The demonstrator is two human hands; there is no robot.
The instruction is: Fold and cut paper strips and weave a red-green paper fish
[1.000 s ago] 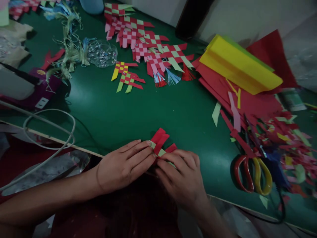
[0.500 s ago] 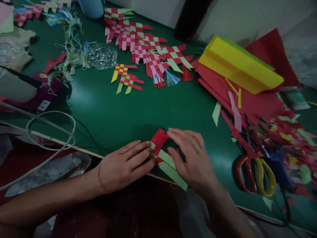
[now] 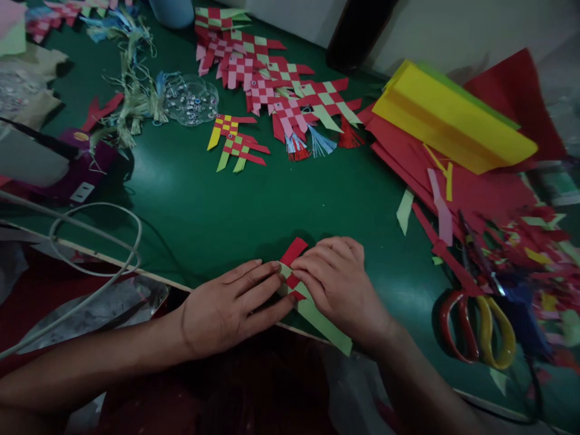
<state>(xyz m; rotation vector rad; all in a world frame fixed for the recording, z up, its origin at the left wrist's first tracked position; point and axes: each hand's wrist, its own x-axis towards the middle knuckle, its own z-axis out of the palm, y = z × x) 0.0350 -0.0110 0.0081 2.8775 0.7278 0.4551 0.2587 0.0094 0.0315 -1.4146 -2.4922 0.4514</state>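
Note:
Red and light-green woven paper strips [image 3: 319,320] lie at the table's near edge, a small check pattern showing between my hands. My left hand [image 3: 235,302] lies flat with its fingers stretched over the left end of the weave, pressing it down; its thumb is hidden. From the right, my right hand [image 3: 338,278] has its fingers closed together on the crossing strips, covering part of them. A red strip end sticks out above the fingertips, and long green ends slant down to the right past the edge.
Finished woven paper fish [image 3: 283,109] lie at the back, near a clear dish of beads [image 3: 193,103] and tassels [image 3: 133,103]. Right are coloured paper sheets [image 3: 453,121], paper scraps [image 3: 544,241] and scissors [image 3: 496,332]. A white cable [image 3: 95,205] loops at left.
My right hand has moved left and down onto the weave, its fingers closing together. The upper red strip's fold has been pressed down, and a red-green check now shows. My left hand stays.

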